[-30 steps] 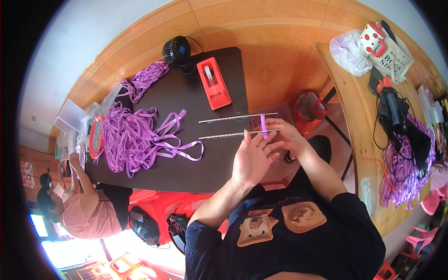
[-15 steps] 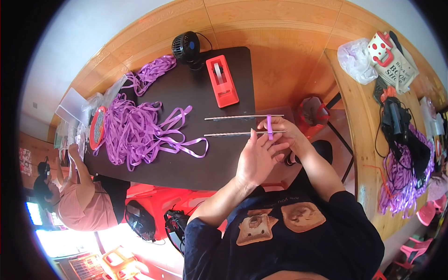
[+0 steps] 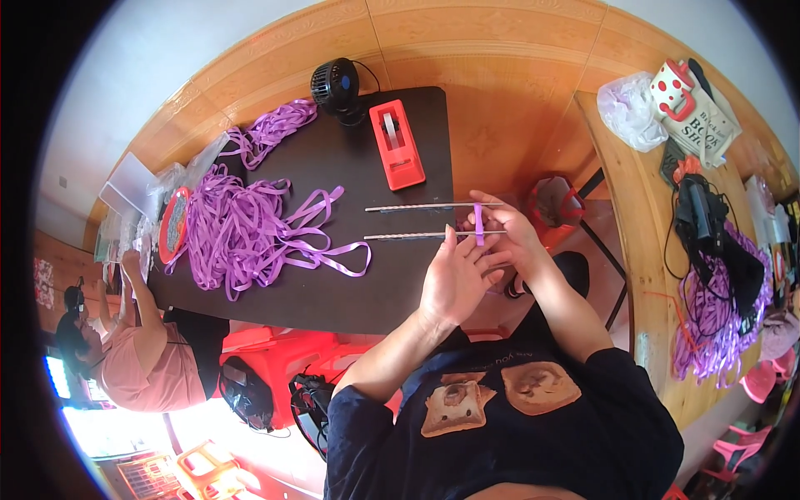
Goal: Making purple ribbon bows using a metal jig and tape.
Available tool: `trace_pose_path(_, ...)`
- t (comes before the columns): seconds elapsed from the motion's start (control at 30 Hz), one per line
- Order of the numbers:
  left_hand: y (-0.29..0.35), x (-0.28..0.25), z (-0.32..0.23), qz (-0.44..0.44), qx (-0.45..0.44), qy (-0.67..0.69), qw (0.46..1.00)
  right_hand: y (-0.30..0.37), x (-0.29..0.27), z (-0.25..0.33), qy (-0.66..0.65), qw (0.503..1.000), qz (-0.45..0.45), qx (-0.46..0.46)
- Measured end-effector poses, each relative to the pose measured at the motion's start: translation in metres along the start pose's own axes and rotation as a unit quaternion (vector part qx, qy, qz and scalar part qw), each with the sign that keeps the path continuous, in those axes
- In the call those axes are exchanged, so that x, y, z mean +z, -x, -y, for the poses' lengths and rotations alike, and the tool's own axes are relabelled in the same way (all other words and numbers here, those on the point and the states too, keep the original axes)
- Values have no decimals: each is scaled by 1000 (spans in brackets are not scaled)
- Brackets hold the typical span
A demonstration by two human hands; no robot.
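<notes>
Two thin twisted rods (image 3: pixel 408 237) lie parallel, jutting past the right edge of a dark table (image 3: pixel 333 304). Near their free ends a band of purple ribbon (image 3: pixel 478 223) spans both rods. My right hand (image 3: pixel 518 237) is at those ends, its fingers closed about the ribbon and one finger reaching over the far rod. My left hand (image 3: pixel 447 283) is just below the near rod, palm turned up. Its thumb points up beside the rod, and its fingers stretch towards the right hand, apart from one another. Where the fingers of both hands overlap, exact contact is hidden.
A heap of purple ribbon (image 3: pixel 233 229) covers the table's left. Behind are a red tape dispenser (image 3: pixel 397 146) and a black fan (image 3: pixel 335 86). On the right, a wooden table (image 3: pixel 658 292) bears bags, a spotted cup and more ribbon. A co-worker (image 3: pixel 150 358) sits far left.
A finger of my right hand has risen over the far rod beside the ribbon. My left hand stays nearly in place. The whole view has shifted slightly.
</notes>
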State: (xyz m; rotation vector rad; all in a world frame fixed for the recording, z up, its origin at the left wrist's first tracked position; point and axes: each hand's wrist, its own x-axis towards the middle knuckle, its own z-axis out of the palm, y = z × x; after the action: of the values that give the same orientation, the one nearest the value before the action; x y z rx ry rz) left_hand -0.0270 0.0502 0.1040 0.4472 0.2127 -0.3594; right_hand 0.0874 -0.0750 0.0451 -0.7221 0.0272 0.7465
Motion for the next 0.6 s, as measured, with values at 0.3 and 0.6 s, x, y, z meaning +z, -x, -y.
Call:
trace_pose_path(0.3,-1,-1,2,3,2,6,1000,5,7,-10,-108,993,35,-6)
trace_pose_path(0.6,0,2,1,-2,2,-1,1000,2,14,-16,-207,973,104,-17)
